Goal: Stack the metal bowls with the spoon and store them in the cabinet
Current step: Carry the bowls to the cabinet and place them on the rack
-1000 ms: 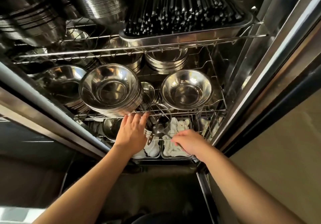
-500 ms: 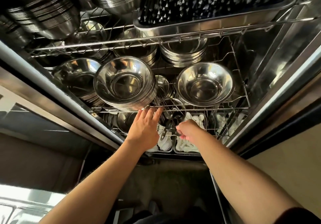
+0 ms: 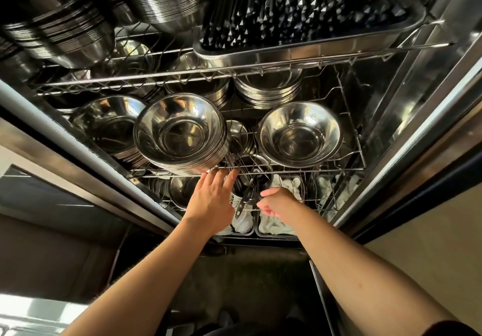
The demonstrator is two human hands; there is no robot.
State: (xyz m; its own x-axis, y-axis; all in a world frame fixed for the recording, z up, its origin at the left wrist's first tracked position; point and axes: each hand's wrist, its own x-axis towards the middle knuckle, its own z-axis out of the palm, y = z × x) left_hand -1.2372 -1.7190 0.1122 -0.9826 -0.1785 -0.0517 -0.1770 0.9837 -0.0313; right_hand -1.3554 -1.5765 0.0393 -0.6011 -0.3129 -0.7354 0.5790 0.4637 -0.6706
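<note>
A tall stack of metal bowls [image 3: 182,134] sits on the middle wire rack [image 3: 300,170] of the open cabinet. My left hand [image 3: 211,200] reaches up under it, fingers spread, fingertips touching the rack's front wire and the bottom of the stack. Just to the right, a dark metal spoon [image 3: 246,197] leans out of a small metal bowl [image 3: 257,161] between the racks. My right hand [image 3: 277,202] has thumb and finger pinched on the spoon's handle. The spoon's head is hidden inside the small bowl.
More bowl stacks stand left [image 3: 112,124] and right [image 3: 300,137] on the same rack, and others behind. The upper rack holds a tray of dark chopsticks [image 3: 300,9] and bowl stacks [image 3: 60,30]. White spoons fill trays [image 3: 276,224] on the bottom. The cabinet frame [image 3: 417,140] rises on the right.
The view has come closer to the cabinet. My left hand rose to the rack's front wire. My right hand shifted left from the white spoon tray to the dark spoon's handle.
</note>
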